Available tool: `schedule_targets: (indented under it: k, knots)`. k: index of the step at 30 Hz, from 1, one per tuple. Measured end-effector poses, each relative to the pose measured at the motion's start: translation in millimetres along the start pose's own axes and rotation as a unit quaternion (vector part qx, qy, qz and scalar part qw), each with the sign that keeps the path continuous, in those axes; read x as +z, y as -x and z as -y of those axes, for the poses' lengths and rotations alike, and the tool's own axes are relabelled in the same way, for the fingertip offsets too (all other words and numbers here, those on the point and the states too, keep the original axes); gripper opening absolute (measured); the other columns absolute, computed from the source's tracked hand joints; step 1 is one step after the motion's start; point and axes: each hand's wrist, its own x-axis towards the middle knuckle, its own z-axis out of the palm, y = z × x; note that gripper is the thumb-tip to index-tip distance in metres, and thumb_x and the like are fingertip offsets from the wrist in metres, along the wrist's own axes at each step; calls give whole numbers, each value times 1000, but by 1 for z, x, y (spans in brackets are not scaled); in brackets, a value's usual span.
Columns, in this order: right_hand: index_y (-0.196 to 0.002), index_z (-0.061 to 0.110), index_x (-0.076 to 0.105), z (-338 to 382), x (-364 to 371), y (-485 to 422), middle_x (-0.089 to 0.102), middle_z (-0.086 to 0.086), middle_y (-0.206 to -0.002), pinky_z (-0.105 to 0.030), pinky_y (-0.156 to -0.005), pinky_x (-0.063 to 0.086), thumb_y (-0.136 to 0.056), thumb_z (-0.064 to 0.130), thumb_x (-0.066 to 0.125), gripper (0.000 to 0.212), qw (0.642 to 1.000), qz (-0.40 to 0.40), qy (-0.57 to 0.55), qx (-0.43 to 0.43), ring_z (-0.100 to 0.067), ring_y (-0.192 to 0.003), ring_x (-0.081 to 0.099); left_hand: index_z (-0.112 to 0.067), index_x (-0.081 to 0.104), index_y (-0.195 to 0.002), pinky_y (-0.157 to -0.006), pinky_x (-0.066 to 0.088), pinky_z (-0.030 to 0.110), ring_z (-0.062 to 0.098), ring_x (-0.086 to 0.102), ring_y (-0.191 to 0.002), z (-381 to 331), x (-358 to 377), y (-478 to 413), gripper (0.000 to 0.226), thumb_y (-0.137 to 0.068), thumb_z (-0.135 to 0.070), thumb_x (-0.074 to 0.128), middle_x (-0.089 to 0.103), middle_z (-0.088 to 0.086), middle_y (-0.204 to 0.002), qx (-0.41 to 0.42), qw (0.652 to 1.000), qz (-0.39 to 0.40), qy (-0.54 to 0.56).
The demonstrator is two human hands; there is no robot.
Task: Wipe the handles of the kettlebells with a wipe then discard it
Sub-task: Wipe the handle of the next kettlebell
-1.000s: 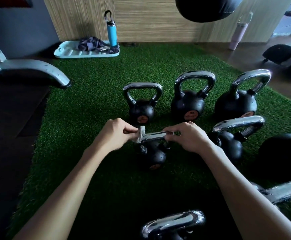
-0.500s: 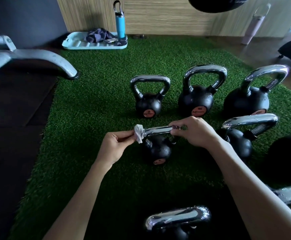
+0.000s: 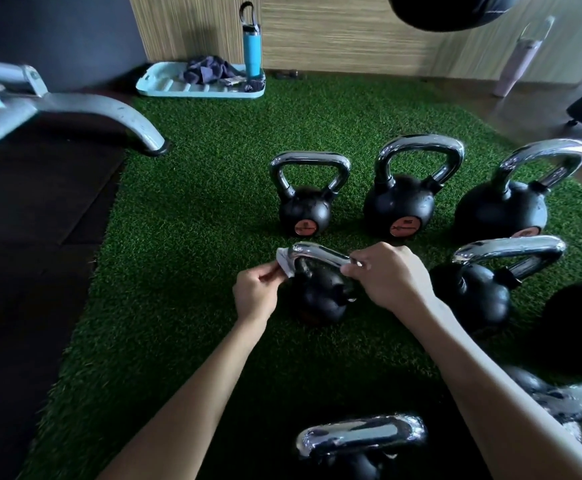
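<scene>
Several black kettlebells with chrome handles stand on green turf point(image 3: 185, 265). The small kettlebell point(image 3: 320, 296) in the middle has its handle point(image 3: 317, 254) between my hands. My left hand point(image 3: 256, 292) pinches a white wipe point(image 3: 285, 263) against the handle's left bend. My right hand point(image 3: 391, 275) grips the handle's right end and hides it. Behind stand three more kettlebells point(image 3: 305, 209), point(image 3: 400, 206), point(image 3: 500, 209); another point(image 3: 473, 292) is just right of my right hand.
A kettlebell handle point(image 3: 362, 436) lies close below my arms, another point(image 3: 573, 400) at lower right. A grey machine leg point(image 3: 102, 112) reaches in from the left over dark flooring. A pale tray point(image 3: 164, 86) with cloth and a blue bottle point(image 3: 252, 46) sits by the wooden wall.
My left hand has drawn the wipe leftward along the handle and down round its left bend. My right hand keeps its grip on the right end. The camera view shifted slightly.
</scene>
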Motion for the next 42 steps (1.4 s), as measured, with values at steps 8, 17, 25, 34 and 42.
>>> schedule_targets:
  k: [8,17,25,34,42]
  knots:
    - [-73,11,66,25,16,4,65,-7,-75,-30,-59,40,-84,53,68,44,998,22,-7,57,-30,-74,61,-20,77,-114,-64,45,0,0,69,-89,-12,21,-25,28,-87,-27,78,78,-7,-105,-55,996,67,-20]
    - [-84,44,80,-6,3,-2,77,1,-82,-37,-83,55,-86,47,74,7,982,123,-146,11,-19,-86,72,-17,81,-105,-78,55,18,6,74,-87,-26,20,-23,27,-82,-30,83,79,-6,-93,-1,999,38,38]
    - [-98,31,81,-8,-2,2,78,7,-86,-16,-61,47,-87,36,76,13,956,155,-248,33,2,-75,66,-16,80,-105,-94,57,33,13,75,-96,-25,14,-13,33,-76,-31,87,80,-3,-97,-49,991,88,83]
    - [-100,28,79,-13,-1,0,76,12,-79,-5,-56,42,-86,32,77,15,948,156,-275,32,11,-64,63,-19,81,-102,-90,59,33,6,75,-90,-46,9,1,30,-77,-34,87,80,-6,-93,14,997,64,48]
    - [-100,28,80,-14,0,2,77,13,-83,-11,-62,43,-85,35,78,16,946,148,-286,45,11,-69,65,-16,81,-102,-96,57,31,5,75,-91,-37,8,43,25,-80,-25,85,80,-6,-94,-3,986,149,67]
